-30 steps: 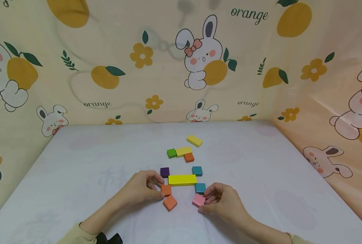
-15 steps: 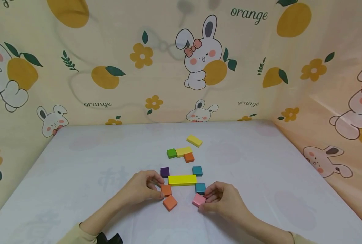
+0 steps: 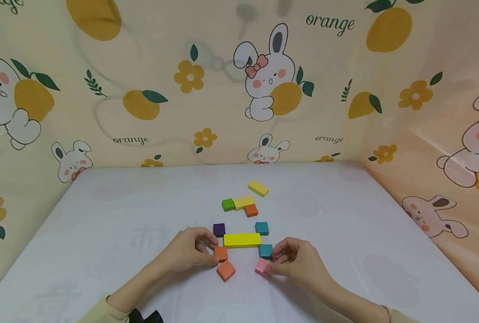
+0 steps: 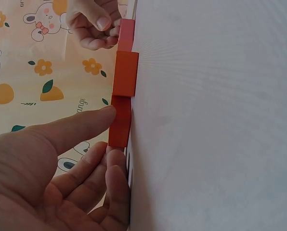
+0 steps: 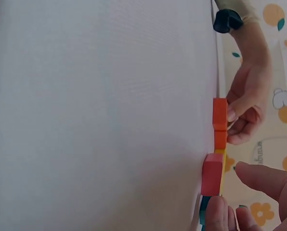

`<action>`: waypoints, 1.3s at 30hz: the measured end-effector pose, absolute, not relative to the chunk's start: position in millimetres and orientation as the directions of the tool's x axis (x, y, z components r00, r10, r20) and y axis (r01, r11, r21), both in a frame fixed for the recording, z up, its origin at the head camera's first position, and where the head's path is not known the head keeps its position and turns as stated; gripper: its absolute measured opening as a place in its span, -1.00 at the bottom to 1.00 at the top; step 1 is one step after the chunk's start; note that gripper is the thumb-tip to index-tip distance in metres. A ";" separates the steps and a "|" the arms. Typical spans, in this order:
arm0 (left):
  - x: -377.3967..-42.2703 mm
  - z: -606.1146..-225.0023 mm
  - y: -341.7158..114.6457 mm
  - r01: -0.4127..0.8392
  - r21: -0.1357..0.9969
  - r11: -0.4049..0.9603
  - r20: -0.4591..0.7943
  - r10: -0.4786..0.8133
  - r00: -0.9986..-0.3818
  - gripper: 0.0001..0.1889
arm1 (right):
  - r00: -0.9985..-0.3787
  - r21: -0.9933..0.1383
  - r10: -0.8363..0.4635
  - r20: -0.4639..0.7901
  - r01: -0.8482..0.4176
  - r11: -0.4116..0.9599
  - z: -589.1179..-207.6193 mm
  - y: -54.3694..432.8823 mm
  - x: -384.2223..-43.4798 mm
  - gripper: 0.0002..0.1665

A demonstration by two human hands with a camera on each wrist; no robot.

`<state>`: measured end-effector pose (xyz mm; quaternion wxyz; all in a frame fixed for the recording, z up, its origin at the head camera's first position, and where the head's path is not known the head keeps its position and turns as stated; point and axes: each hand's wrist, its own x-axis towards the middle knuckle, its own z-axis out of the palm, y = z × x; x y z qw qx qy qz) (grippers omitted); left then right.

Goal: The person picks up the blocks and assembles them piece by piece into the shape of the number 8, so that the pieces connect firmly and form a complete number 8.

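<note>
Two orange blocks stand corner to corner on the white tabletop. My left hand (image 3: 189, 249) pinches the farther orange block (image 3: 220, 254) at its left side, thumb against it in the left wrist view. The nearer orange block (image 3: 226, 270) sits turned like a diamond. Opposite, my right hand (image 3: 300, 262) is at a tilted pink block (image 3: 260, 265) under a teal block (image 3: 265, 251). In the right wrist view its thumb (image 5: 261, 179) is raised off the pink block (image 5: 212, 174), while fingertips lie beside the teal block (image 5: 204, 207).
A long yellow block (image 3: 242, 240) lies between the two sides. Beyond it are a purple block (image 3: 219, 229) and another teal block (image 3: 262, 228). Farther back sit a green block (image 3: 228, 205), a yellow block (image 3: 244, 202), a dark orange block (image 3: 251, 210) and a loose yellow block (image 3: 258, 188).
My right thumb has come up off the near edge of the pink block and now overlaps its right part in the head view. The left hand holds its place; the head view has shifted slightly.
</note>
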<state>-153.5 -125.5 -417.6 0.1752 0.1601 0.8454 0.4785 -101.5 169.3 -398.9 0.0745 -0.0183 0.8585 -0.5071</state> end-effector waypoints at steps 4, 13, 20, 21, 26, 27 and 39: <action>-153.1 -416.8 -124.7 0.102 0.866 0.490 -0.144 0.439 -0.887 -0.63 | -0.992 -0.863 -0.063 -0.111 0.064 0.501 -397.3 169.2 -104.0 -0.56; -152.3 -418.1 -126.3 0.111 0.877 0.467 -0.131 0.454 -0.881 -0.64 | -0.998 -0.902 -0.010 -0.065 0.054 0.429 -395.7 174.1 -131.9 -0.64; -152.7 -417.9 -126.3 0.115 0.879 0.462 -0.125 0.457 -0.881 -0.64 | -0.998 -0.915 -0.002 -0.066 0.059 0.399 -391.4 185.1 -188.6 -0.55; -152.7 -417.9 -126.1 0.114 0.879 0.462 -0.126 0.457 -0.880 -0.64 | -0.997 -0.916 -0.003 -0.079 0.071 0.394 -391.7 187.2 -197.4 -0.54; -153.5 -418.6 -125.7 0.115 0.872 0.475 -0.131 0.454 -0.882 -0.65 | -0.994 -0.916 0.038 -0.107 0.114 0.384 -394.0 194.8 -237.2 -0.49; -153.6 -418.7 -125.5 0.116 0.871 0.477 -0.131 0.453 -0.882 -0.64 | -0.994 -0.916 0.040 -0.099 0.107 0.388 -394.5 196.1 -243.9 -0.48; -153.7 -418.6 -127.7 0.111 0.876 0.470 -0.133 0.455 -0.881 -0.65 | -0.986 -0.888 0.070 -0.148 0.164 0.429 -399.2 183.3 -285.2 -0.37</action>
